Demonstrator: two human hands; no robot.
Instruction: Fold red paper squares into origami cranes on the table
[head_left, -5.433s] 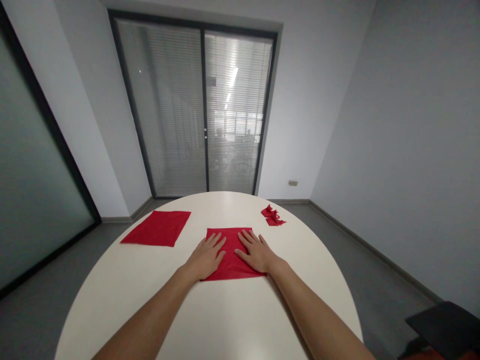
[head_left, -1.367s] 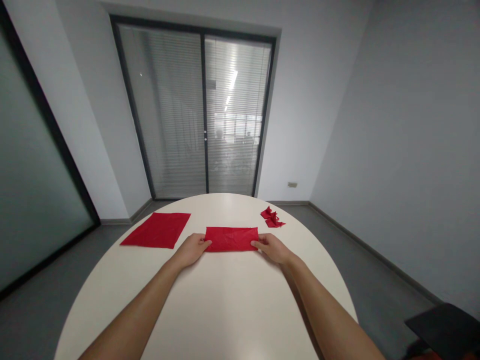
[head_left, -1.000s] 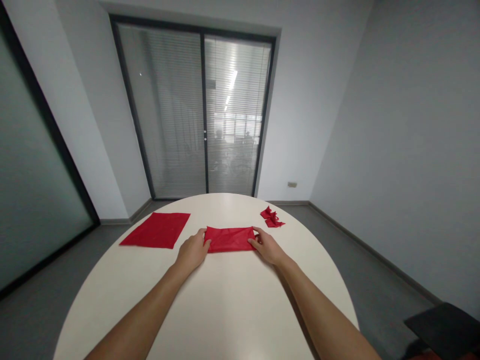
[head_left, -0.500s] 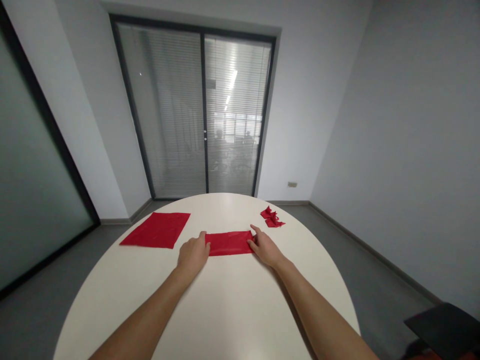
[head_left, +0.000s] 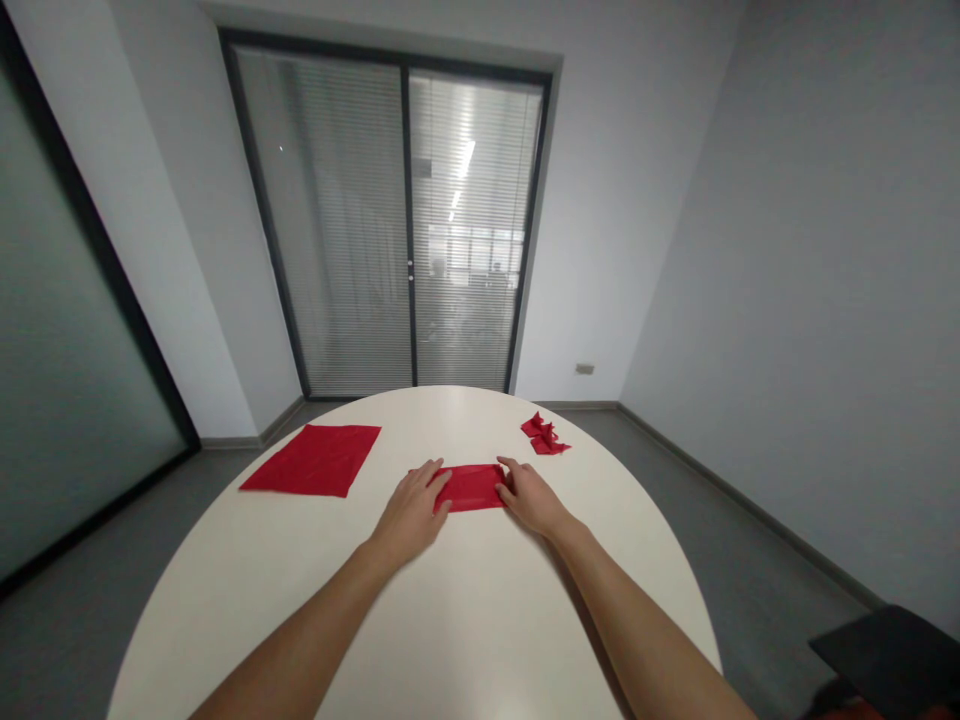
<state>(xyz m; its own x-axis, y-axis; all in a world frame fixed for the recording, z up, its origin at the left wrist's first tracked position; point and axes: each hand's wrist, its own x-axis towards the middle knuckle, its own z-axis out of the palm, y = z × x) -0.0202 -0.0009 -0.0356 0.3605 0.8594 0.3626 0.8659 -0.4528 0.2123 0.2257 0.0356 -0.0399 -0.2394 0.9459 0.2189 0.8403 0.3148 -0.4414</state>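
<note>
On the white table lies a folded red sheet, a long narrow strip of what may be cloth or paper. My left hand rests flat over its left part, fingers spread, and covers that end. At the right end, my right hand grips the edge with its thumb on top of the strip; its lower fingers are partly hidden. Further left a flat red sheet is spread out, apart from both hands. Several small pointed folded red pieces sit beyond my right hand.
The round white table has its curved edge around me. A dark chair stands at the lower right. Behind the table are a glass partition with blinds and a wall socket.
My left hand has moved right from the left edge of the folded red sheet onto its surface, and its fingers have spread. My right index finger has lowered; the right hand stays in place.
</note>
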